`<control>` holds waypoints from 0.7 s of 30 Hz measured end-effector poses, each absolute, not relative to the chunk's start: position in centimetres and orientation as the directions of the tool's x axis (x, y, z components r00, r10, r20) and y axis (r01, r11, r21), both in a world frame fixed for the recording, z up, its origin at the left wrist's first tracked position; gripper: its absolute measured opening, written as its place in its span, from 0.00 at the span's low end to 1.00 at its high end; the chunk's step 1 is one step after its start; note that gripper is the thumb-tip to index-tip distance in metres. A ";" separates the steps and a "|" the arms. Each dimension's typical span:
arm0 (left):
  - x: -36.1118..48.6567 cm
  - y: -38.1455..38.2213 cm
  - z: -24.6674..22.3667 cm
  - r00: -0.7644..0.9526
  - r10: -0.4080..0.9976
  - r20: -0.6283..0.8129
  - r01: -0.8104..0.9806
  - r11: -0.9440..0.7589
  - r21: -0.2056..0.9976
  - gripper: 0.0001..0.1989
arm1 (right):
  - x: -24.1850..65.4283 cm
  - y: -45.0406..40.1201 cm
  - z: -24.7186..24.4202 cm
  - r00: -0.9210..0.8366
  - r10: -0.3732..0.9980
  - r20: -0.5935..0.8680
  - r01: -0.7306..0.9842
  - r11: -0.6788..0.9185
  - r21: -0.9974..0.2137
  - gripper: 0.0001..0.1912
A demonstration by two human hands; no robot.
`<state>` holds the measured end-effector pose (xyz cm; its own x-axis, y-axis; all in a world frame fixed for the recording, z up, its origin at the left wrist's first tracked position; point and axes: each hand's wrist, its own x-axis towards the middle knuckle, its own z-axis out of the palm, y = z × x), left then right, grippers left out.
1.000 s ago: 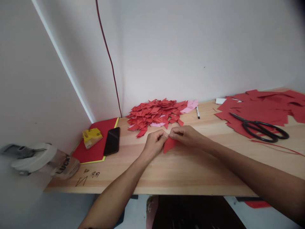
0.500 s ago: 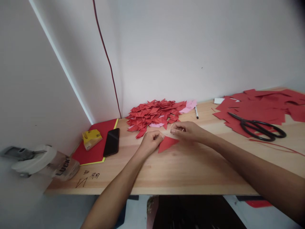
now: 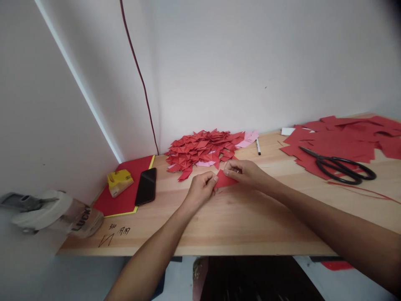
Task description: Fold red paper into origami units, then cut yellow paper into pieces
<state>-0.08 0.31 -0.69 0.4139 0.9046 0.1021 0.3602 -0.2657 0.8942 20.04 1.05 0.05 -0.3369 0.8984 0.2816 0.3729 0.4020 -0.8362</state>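
Observation:
A small piece of red paper (image 3: 224, 180) is held between my two hands, just above the wooden table. My left hand (image 3: 202, 184) pinches its left edge between thumb and fingers. On the upper right edge, my right hand (image 3: 242, 170) grips it with thumb and fingertips. Parts of the paper are covered by my fingers, so its full outline cannot be made out. Right behind my hands lies a heap of folded red paper pieces (image 3: 200, 146), with a few pink ones among them.
Black-handled scissors (image 3: 341, 169) rest on red paper sheets (image 3: 341, 140) at the right. A marker (image 3: 258, 147) lies near the wall. To the left are a phone (image 3: 146, 187), a yellow box (image 3: 120, 182) on a red sheet (image 3: 120, 205), and a clear bottle (image 3: 84, 219) marked LUCKY.
My right hand, apart from the paper before, now grips its upper right edge. The paper has turned from a triangle pointing right and lifted slightly; my left hand has shifted its hold.

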 end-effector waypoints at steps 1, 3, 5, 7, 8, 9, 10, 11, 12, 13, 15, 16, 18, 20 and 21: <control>0.0 0.2 -0.6 0.415 0.905 0.094 0.370 -0.263 0.891 0.19 | 20.0 1.0 0.0 -0.346 0.896 0.278 0.372 0.403 -0.836 0.13; 0.1 0.0 -0.3 0.422 0.904 0.076 0.377 -0.251 0.891 0.19 | 19.8 0.8 0.1 -0.349 0.896 0.275 0.381 0.404 -0.832 0.12; 0.2 -0.1 -0.2 0.426 0.903 0.062 0.359 -0.231 0.904 0.19 | 19.7 0.7 0.2 -0.327 0.899 0.290 0.388 0.408 -0.826 0.12; 0.3 -0.1 -0.1 0.426 0.903 0.060 0.318 -0.212 0.924 0.21 | 19.8 0.7 0.5 -0.292 0.905 0.310 0.385 0.408 -0.828 0.12; 0.3 0.0 -0.1 0.429 0.901 0.063 0.295 -0.205 0.933 0.21 | 20.0 0.8 0.6 -0.275 0.908 0.317 0.383 0.406 -0.830 0.13; 0.2 0.0 -0.1 0.433 0.899 0.065 0.276 -0.201 0.940 0.22 | 20.1 0.9 0.7 -0.256 0.912 0.320 0.383 0.399 -0.833 0.14; 0.2 0.0 -0.2 0.437 0.897 0.064 0.263 -0.196 0.945 0.21 | 20.3 1.0 0.8 -0.240 0.917 0.317 0.383 0.390 -0.838 0.14; 0.2 0.1 -0.2 0.438 0.897 0.060 0.254 -0.188 0.949 0.21 | 20.4 1.1 0.9 -0.230 0.922 0.313 0.381 0.381 -0.842 0.15; 0.1 0.1 -0.2 0.438 0.897 0.054 0.253 -0.181 0.950 0.21 | 20.5 1.2 0.9 -0.222 0.925 0.307 0.380 0.372 -0.847 0.16; 0.1 0.1 -0.2 0.437 0.898 0.048 0.257 -0.176 0.950 0.21 | 20.6 1.2 1.0 -0.218 0.929 0.298 0.380 0.362 -0.851 0.17; 0.0 0.0 -0.1 0.440 0.897 0.049 0.264 -0.181 0.947 0.20 | 20.7 1.3 1.0 -0.214 0.936 0.278 0.392 0.343 -0.854 0.18; 0.0 0.0 -0.1 0.444 0.894 0.054 0.262 -0.188 0.946 0.20 | 20.7 1.3 1.0 -0.214 0.939 0.270 0.404 0.336 -0.851 0.18; -0.1 0.0 0.0 0.458 0.887 0.065 0.250 -0.199 0.948 0.20 | 20.6 1.2 1.0 -0.212 0.942 0.260 0.423 0.328 -0.845 0.18; 0.0 0.0 0.0 0.470 0.880 0.067 0.228 -0.194 0.954 0.19 | 20.5 1.1 1.0 -0.217 0.939 0.266 0.422 0.336 -0.842 0.18; 0.0 0.0 0.0 0.476 0.877 0.063 0.215 -0.185 0.959 0.19 | 20.5 1.1 1.0 -0.221 0.936 0.275 0.420 0.346 -0.839 0.18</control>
